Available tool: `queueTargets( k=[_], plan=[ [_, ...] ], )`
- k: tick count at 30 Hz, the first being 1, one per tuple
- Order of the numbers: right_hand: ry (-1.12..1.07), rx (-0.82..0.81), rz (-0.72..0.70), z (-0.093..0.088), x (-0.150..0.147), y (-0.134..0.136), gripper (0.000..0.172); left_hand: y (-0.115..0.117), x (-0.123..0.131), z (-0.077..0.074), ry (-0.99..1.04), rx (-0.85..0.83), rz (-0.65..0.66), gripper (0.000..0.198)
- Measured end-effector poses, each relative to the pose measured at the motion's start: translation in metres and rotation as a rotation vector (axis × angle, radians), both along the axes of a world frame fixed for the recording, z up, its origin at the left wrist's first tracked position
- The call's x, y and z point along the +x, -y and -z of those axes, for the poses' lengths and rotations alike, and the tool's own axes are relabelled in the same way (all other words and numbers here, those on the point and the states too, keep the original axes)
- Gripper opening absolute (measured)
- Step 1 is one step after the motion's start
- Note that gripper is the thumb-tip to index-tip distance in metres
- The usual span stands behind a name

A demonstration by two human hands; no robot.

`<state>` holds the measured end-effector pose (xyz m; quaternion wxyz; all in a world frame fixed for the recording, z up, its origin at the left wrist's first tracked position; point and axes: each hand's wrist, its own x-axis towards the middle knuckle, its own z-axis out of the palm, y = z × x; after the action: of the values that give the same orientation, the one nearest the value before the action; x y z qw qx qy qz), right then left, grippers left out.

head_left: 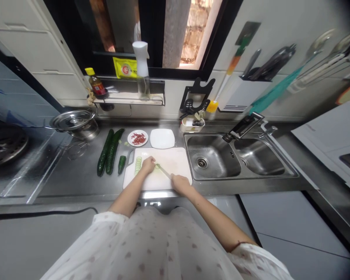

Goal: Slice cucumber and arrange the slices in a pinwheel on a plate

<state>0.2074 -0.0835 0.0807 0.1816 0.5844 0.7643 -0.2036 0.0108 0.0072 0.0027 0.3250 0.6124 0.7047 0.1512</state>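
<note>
On the white cutting board, my right hand is wrapped round the handle of a kitchen knife, its blade pointing up and left. The blade's tip meets a pale green cucumber slice. My left hand has its fingers drawn together at that slice's left edge and appears to hold it; the fingertips are small and partly hidden. Left of this hand, overlapping cucumber slices form a column. A cut cucumber piece lies just off the board, beside two whole cucumbers.
Behind the board stand a plate of chopped red pieces and a white square plate. A double sink with a faucet is on the right. A lidded steel pot stands at the left, below a shelf with bottles.
</note>
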Motion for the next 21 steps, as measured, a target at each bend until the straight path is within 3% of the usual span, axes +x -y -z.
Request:
queueTargets(
  k=[21],
  plan=[
    [0.028,-0.049,0.022,-0.009,0.005,0.007,0.028,0.0,0.0,0.0,0.005,-0.01,0.003,0.022]
  ],
)
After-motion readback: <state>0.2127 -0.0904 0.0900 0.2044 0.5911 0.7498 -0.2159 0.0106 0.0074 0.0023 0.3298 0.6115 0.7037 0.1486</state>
